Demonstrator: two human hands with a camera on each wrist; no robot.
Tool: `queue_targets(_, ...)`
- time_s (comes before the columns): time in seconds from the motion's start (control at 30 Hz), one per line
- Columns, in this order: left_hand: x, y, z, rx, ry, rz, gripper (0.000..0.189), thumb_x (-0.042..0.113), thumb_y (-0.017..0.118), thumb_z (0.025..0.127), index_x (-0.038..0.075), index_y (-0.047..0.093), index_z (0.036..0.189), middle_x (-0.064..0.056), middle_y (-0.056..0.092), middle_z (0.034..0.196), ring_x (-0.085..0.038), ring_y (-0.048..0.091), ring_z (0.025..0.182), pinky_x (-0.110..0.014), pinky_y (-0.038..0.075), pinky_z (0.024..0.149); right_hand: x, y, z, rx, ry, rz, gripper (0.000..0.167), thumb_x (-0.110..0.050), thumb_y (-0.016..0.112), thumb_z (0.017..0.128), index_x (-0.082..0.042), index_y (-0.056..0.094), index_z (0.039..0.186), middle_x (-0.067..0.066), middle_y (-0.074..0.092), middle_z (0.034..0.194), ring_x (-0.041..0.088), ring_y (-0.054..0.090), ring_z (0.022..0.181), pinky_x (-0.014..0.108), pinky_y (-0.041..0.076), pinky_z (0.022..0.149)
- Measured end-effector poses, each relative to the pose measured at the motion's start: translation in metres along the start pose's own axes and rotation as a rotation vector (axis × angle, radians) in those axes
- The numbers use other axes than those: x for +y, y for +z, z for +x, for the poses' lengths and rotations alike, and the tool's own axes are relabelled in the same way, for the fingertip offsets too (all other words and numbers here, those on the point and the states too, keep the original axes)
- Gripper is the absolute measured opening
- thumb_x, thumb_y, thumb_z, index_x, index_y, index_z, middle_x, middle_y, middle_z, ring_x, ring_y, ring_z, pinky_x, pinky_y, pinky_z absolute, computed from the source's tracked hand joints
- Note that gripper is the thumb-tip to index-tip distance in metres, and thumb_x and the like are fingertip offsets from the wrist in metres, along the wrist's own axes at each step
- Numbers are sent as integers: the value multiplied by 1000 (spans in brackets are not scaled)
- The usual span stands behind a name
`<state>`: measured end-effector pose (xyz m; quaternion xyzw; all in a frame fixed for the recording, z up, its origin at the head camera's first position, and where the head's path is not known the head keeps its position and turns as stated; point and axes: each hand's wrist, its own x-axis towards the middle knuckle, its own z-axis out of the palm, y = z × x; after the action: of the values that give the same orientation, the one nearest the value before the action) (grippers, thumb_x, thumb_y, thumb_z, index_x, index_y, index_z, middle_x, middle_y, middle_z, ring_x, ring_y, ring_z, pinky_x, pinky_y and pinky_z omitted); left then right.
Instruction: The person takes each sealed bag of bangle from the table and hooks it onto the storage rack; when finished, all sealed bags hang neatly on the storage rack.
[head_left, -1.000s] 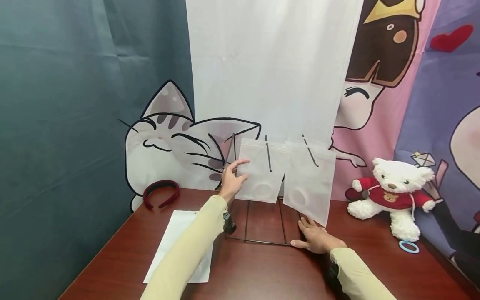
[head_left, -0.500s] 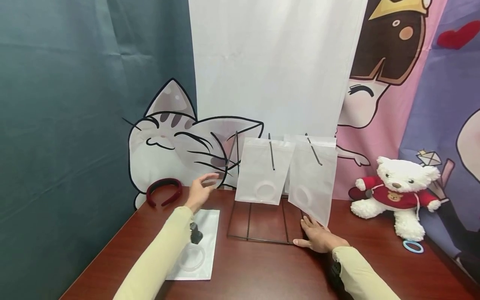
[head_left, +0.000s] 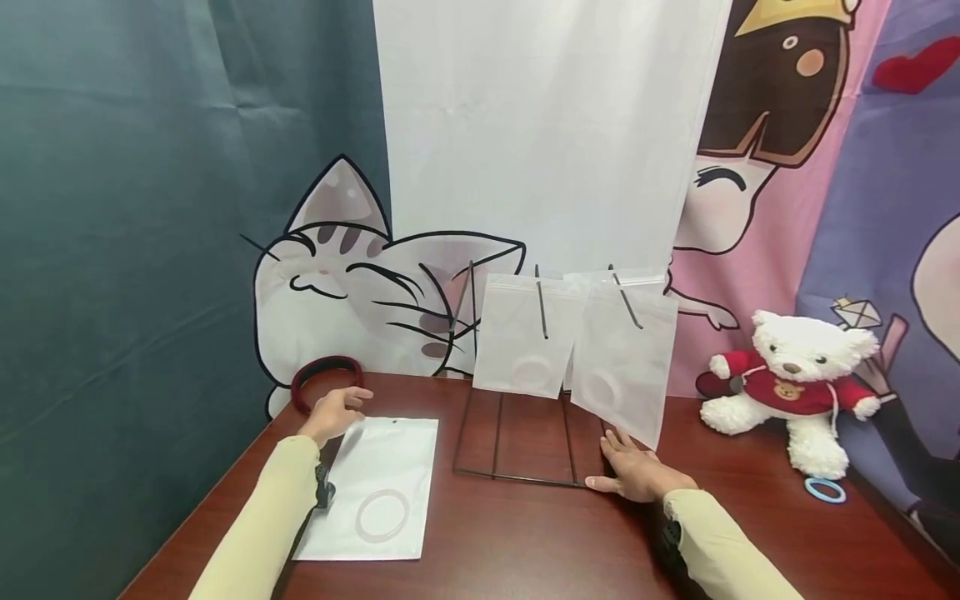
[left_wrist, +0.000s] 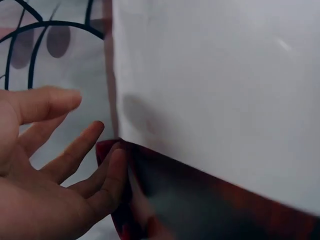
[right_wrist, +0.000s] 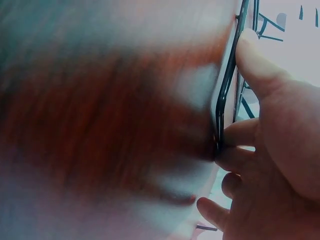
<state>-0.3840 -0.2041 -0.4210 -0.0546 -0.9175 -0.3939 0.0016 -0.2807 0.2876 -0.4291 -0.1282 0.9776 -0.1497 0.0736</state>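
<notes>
My left hand (head_left: 335, 414) hovers at the upper left corner of a white zip bag (head_left: 405, 467) lying flat on the table, its fingers loosely bent and holding nothing. A round ring shape shows through the bag's lower half. In the left wrist view the fingertips overlap the bag's edge, with a dark red headband (head_left: 298, 392) just beyond. My right hand (head_left: 633, 471) rests with spread fingers on the right front corner of the black wire rack (head_left: 517, 478), thumb against the wire. Two more white bags, the left one (head_left: 521, 325) and the right one (head_left: 626, 350), hang from the rack's hooks.
The rack's leftmost hook (head_left: 462, 304) carries no bag. A white teddy bear (head_left: 791, 387) in a red sweater sits at the right, a light blue ring (head_left: 825, 490) at its foot. Printed curtains (head_left: 555, 125) stand behind the brown table (head_left: 510, 542).
My left hand has moved left and down from beside the left hanging bag to the flat bag's corner, uncovering that bag. The hanging bags sway slightly; my right hand stays on the rack.
</notes>
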Motion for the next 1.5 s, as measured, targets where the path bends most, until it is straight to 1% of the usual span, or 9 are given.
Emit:
queue_targets(0.13, -6, 2, -3, -26, 20, 57, 42, 0, 63, 91, 2, 61, 133, -30, 57, 136, -47, 55, 123, -56, 52, 97, 0, 0, 0, -6, 13, 3, 85, -48, 64, 94, 12, 37, 148, 36, 25, 159, 52, 13, 152, 77, 22, 109)
queue_targets(0.4, -6, 6, -3, -34, 59, 108, 45, -4, 75, 81, 4, 68, 124, -28, 60, 132, -40, 60, 112, -51, 55, 93, -2, 0, 1, -18, 18, 2, 86, -49, 64, 94, 12, 38, 147, 35, 27, 159, 51, 12, 152, 75, 23, 111)
queue_targets(0.6, -11, 6, -6, -1, 53, -12, 47, -10, 76, 76, 6, 71, 120, -25, 59, 136, -45, 59, 117, -48, 58, 87, -1, -1, 1, -19, 22, -2, 86, -49, 64, 94, 12, 37, 148, 35, 27, 159, 51, 12, 152, 75, 23, 111)
queue_targets(0.8, -14, 1, -9, -26, 100, -121, 37, -6, 64, 89, 9, 71, 122, -20, 63, 133, -45, 58, 123, -58, 50, 102, -2, -3, 1, -20, 22, -4, 87, -49, 65, 93, 12, 37, 148, 36, 25, 159, 52, 11, 152, 75, 23, 111)
queue_targets(0.93, -11, -4, -12, -79, 105, -152, 30, 2, 63, 94, 11, 72, 122, -19, 63, 133, -35, 59, 118, -59, 47, 105, -1, -1, 1, -23, 26, -1, 88, -50, 65, 93, 12, 36, 148, 35, 26, 159, 51, 11, 152, 75, 22, 111)
queue_targets(1.1, -1, -9, -15, -99, 110, -181, 28, 8, 64, 96, 14, 73, 122, -18, 59, 140, -35, 54, 128, -59, 44, 108, -2, -2, 0, -16, 19, -7, 86, -49, 65, 93, 12, 37, 148, 36, 26, 158, 52, 11, 152, 75, 23, 111)
queue_targets(1.2, 9, -12, -21, -91, 131, -208, 28, 10, 64, 96, 17, 74, 122, -15, 61, 140, -33, 56, 128, -55, 47, 107, -3, -2, 0, -17, 14, -8, 87, -49, 65, 93, 13, 37, 148, 36, 26, 158, 52, 11, 152, 75, 23, 111)
queue_targets(1.3, 25, -14, -31, -81, 192, -251, 28, 11, 64, 97, 19, 74, 122, -12, 65, 137, -30, 60, 125, -48, 51, 104, -2, -2, 0, -16, 11, -12, 87, -49, 65, 93, 13, 37, 148, 36, 26, 158, 52, 11, 152, 74, 24, 111)
queue_targets(1.5, 68, -19, -51, -65, 340, -324, 26, 11, 64, 97, 16, 74, 120, -10, 67, 133, -28, 65, 118, -32, 56, 94, 0, -1, -1, -10, 13, -5, 88, -49, 65, 93, 13, 36, 148, 37, 26, 158, 52, 11, 152, 74, 24, 110)
